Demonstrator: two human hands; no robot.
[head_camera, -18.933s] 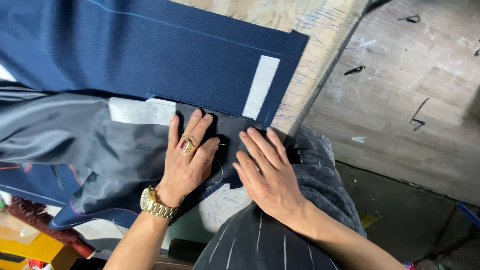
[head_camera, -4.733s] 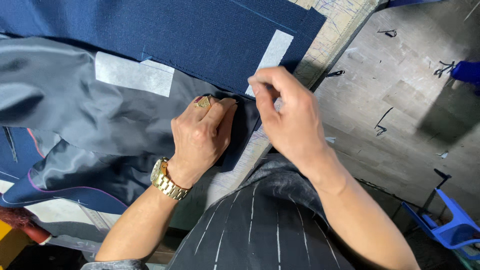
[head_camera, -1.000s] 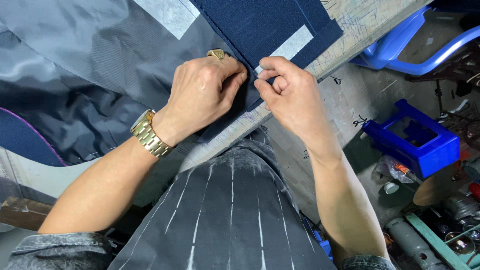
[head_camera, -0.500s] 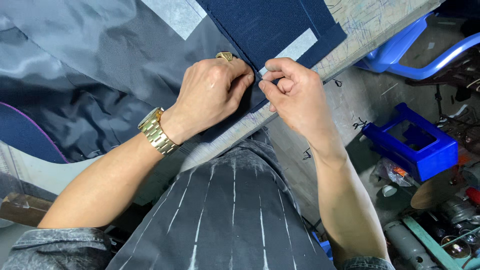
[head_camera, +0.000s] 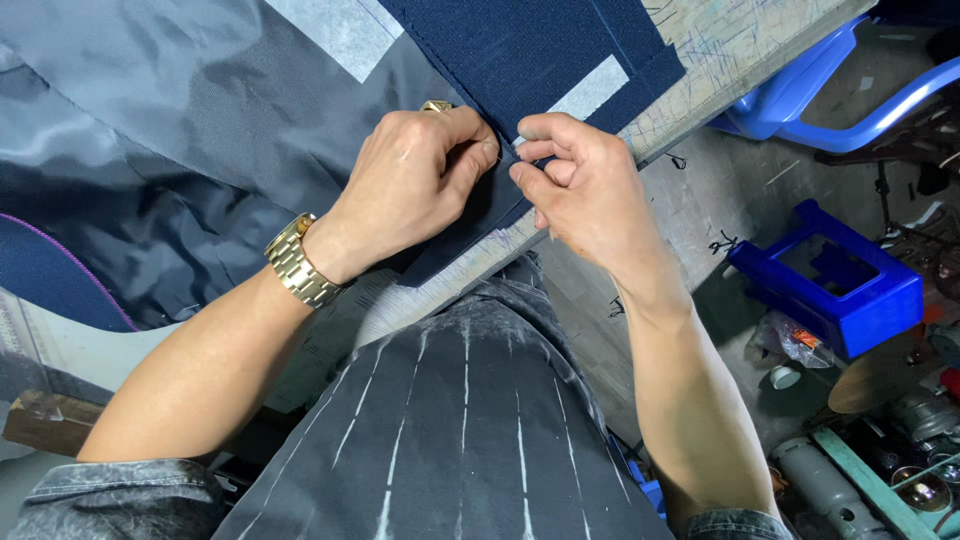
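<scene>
Since half a second ago the hands are barely shifting; both are staying at the same spot on the cloth's edge. The left hand (head_camera: 420, 180) is curling shut, pinching the dark blue cloth (head_camera: 520, 60) near the edge of the table (head_camera: 740, 50). The right hand (head_camera: 580, 190) is closing thumb and forefinger on the same fold, just beside a white patch (head_camera: 590, 95). Doing this well is probably calling for keeping the fold flat and the pinch tight. Both wrists are bending inward, knuckles up, fingertips almost touching.
</scene>
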